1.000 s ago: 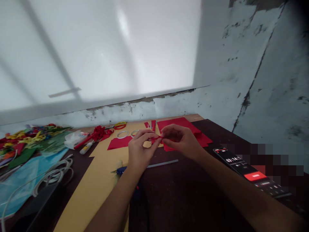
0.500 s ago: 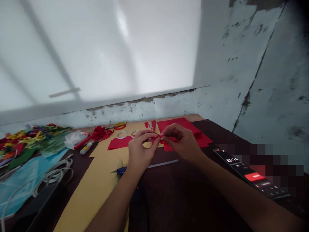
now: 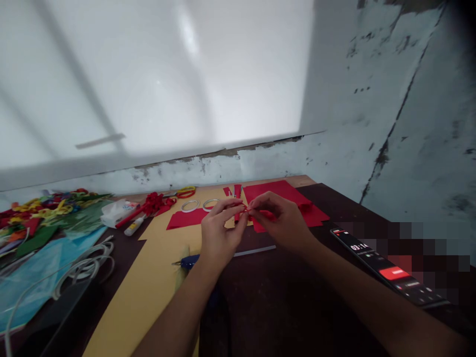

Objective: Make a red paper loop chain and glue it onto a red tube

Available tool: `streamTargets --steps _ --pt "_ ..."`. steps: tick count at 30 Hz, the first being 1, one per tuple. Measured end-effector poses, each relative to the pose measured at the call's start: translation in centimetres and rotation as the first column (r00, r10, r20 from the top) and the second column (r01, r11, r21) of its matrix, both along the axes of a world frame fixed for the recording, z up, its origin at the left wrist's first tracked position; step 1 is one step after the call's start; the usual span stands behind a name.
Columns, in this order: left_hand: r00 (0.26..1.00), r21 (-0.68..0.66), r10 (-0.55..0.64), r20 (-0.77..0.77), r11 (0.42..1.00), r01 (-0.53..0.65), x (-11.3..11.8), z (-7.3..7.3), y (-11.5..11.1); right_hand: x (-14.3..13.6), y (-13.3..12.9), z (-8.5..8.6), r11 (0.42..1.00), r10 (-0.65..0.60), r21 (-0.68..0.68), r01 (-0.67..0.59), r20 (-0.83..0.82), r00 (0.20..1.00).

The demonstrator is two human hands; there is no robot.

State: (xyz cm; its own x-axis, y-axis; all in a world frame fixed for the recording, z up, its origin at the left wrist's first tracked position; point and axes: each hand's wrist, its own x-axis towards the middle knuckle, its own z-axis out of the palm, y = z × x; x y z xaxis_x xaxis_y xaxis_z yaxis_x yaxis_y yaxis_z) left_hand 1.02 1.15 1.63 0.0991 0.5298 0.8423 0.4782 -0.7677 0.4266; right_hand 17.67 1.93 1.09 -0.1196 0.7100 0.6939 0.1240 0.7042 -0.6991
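Between my fingertips is a small red piece (image 3: 245,209), paper or felt, largely covered by the fingers. My left hand (image 3: 222,229) pinches it from the left. Meeting it from the other side, my right hand (image 3: 280,218) pinches the same piece. Both hands are held above the table, in front of red sheets (image 3: 275,190). Below and left of my left wrist lies a blue glue gun (image 3: 189,261), partly hidden by the forearm. A pale glue stick (image 3: 256,251) rests on the dark table under the hands.
Yellow paper (image 3: 130,297) covers part of the dark table. Two white rings (image 3: 190,206), scissors (image 3: 186,192), a red bundle (image 3: 153,204) and a small glue bottle (image 3: 134,225) lie farther back. Coloured scraps (image 3: 48,213) and a white cable (image 3: 85,260) are left; a phone (image 3: 386,267) is right.
My left fingers have shifted slightly around the red piece, and the left hand sits a little farther right in view. Both hands still pinch the piece.
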Motion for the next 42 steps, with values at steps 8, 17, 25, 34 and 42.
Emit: streamTargets --steps 8,17,25,34,42 --pt "0.999 -0.009 0.046 -0.002 0.999 -0.046 0.02 0.07 -0.07 0.00 -0.07 -0.30 0.994 -0.107 0.036 0.106 0.047 0.993" --pt "0.999 -0.091 0.010 0.040 0.996 -0.006 0.13 0.18 -0.28 -0.14 -0.54 0.27 0.992 -0.112 0.060 0.109 0.033 0.993" --pt "0.992 -0.204 -0.050 0.119 0.976 0.074 0.24 0.28 -0.36 0.02 -0.57 0.43 0.979 -0.176 0.120 0.164 0.094 0.980" --pt "0.927 -0.391 -0.140 0.349 0.877 0.279 0.14 0.40 0.09 0.29 -0.55 0.45 0.960 -0.217 0.221 0.172 0.202 0.955" --pt "0.984 -0.268 -0.080 0.157 0.956 0.121 0.01 0.09 -0.09 0.46 -0.52 0.46 0.953 -0.232 0.249 0.172 0.237 0.943"
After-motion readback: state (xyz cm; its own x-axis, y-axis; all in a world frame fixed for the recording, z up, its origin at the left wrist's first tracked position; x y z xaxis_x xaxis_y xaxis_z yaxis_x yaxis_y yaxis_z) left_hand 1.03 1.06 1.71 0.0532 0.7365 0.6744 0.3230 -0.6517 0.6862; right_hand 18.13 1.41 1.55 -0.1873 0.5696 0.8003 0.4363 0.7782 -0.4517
